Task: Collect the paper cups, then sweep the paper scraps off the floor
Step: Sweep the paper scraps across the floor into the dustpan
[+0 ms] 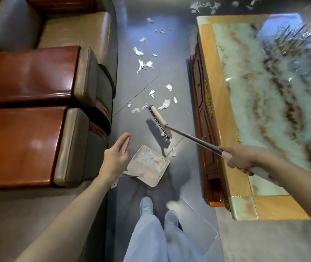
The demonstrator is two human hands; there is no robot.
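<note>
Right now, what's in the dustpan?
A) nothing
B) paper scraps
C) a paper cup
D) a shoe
B: white scraps lie heaped in the dustpan, and no cup shows there.

Single head-worn camera, wide-angle, facing forward-down over floor (169, 76).

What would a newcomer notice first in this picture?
Torn paper scraps litter the floor between the sofa and the marble table. Nearer, the right hand grips a broom, its head by the scraps; the left hand holds a dustpan already carrying some.
</note>
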